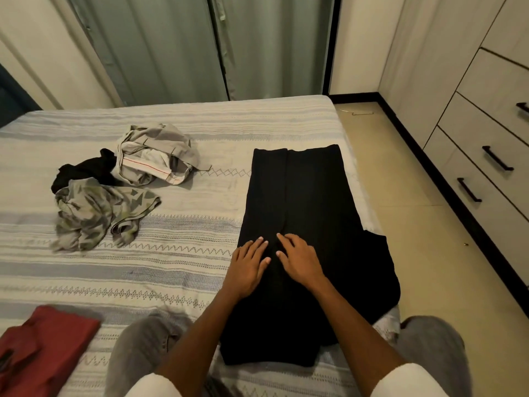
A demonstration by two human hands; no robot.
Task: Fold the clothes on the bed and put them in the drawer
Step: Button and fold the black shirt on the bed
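Black trousers (303,196) lie flat and lengthwise on the right side of the bed (177,270), their legs side by side and pointing away from me. My left hand (248,267) and my right hand (300,260) rest side by side on the trousers near their middle, fingers straight and spread, pressing the cloth. A loose pile sits on the bed's left: a grey garment (160,156), a black garment (83,170) and a camouflage-patterned garment (97,213). A folded red garment (43,348) lies at the bed's near left corner.
A chest of drawers (492,156) with black handles stands along the right wall, all drawers closed. A strip of tiled floor (406,196) runs between it and the bed. Grey curtains (200,47) hang behind the bed. My knees, in grey trousers, frame the near edge.
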